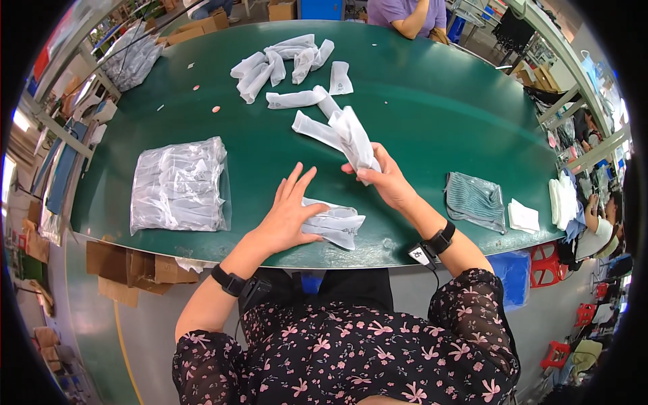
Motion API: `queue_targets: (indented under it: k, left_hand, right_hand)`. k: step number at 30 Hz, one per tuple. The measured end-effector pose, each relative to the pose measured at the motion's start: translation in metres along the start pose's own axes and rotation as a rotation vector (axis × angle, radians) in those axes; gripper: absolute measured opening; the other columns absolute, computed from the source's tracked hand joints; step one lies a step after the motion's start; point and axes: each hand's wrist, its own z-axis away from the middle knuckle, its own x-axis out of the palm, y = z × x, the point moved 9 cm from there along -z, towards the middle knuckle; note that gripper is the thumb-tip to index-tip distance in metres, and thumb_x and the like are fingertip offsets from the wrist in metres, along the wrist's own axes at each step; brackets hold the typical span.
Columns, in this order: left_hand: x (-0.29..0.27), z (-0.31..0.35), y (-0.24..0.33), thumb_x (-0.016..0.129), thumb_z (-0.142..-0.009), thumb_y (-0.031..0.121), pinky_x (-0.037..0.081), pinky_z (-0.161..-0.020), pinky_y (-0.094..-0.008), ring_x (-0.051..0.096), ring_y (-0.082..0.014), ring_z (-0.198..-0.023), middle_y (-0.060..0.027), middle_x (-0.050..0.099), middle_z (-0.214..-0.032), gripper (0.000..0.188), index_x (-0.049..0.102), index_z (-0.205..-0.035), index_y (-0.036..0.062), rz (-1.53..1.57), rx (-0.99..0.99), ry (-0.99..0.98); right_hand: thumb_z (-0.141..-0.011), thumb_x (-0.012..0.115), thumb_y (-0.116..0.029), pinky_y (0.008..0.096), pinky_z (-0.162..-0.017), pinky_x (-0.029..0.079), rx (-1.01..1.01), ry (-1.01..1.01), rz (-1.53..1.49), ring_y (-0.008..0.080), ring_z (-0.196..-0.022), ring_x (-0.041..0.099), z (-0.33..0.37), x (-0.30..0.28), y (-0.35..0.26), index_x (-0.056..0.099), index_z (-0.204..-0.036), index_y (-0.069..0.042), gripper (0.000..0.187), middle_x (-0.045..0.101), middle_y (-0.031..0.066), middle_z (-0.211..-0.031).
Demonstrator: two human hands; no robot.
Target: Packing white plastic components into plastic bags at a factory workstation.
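Observation:
My right hand is closed on the near end of a narrow white translucent packet, which tilts away over the green table. Under and beyond it lie similar packets, one of them a flat white packet. My left hand has its fingers spread. It rests at the left end of a few white packets lying near the table's front edge, its thumb and a finger against them. Farther off lies a loose heap of rolled white packets, with a single packet beside it.
A clear bag full of white packets lies on the left of the green table. To the right are a grey-green striped cloth in clear wrap and folded white cloths. A person in purple sits across the table.

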Motion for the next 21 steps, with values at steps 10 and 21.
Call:
queue_targets:
  k: [10, 21]
  left_hand:
    - [0.014, 0.002, -0.002, 0.084, -0.065, 0.023, 0.043, -0.094, -0.0412, 0.050, -0.0308, -0.104, -0.0119, 0.052, -0.110, 0.058, 0.062, -0.117, 0.0118, 0.067, 0.001, -0.096]
    - [-0.003, 0.002, 0.009, 0.086, -0.061, 0.026, 0.037, -0.099, -0.0470, 0.039, -0.0340, -0.121, -0.0164, 0.044, -0.123, 0.059, 0.064, -0.115, 0.0135, -0.080, 0.050, 0.027]
  right_hand:
    - [-0.090, 0.063, -0.024, 0.0296, -0.073, 0.051, 0.093, -0.097, 0.187, 0.0148, -0.082, 0.063, -0.033, 0.015, -0.017, 0.060, -0.108, 0.000, 0.031, 0.066, 0.0086, -0.092]
    - [-0.080, 0.069, -0.039, 0.0423, -0.082, 0.049, -0.105, -0.230, 1.145, 0.0332, -0.102, 0.061, -0.022, 0.043, 0.005, 0.059, -0.110, -0.002, 0.050, 0.063, 0.0197, -0.104]
